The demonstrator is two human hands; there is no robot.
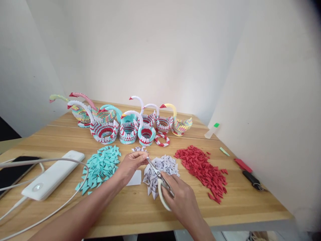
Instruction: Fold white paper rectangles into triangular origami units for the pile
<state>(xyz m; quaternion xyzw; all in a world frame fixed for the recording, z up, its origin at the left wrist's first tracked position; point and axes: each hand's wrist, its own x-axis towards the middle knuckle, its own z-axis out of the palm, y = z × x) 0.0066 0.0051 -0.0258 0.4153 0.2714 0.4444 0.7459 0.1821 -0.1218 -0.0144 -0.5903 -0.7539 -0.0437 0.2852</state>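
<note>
My right hand (182,194) grips a pair of scissors (160,182) with cream handles, fingers through the loops, blades pointing up and left. At the blade tips, my left hand (132,164) is closed in a pinch on a small pale piece of paper, mostly hidden by the fingers. Below and around the scissors lies a pile of pale lilac folded paper triangles (150,179). A white paper sheet (135,178) rests flat on the table beside my left wrist. Behind that hand sits a smaller group of lilac pieces (138,149).
Turquoise triangles (100,167) lie left, red triangles (200,169) right. Several paper swans (104,132) and a red-white ring (162,140) stand behind. A power bank (54,175), cables and phone (15,172) occupy the left; a glue bottle (212,131) and a black-handled tool (252,180) the right.
</note>
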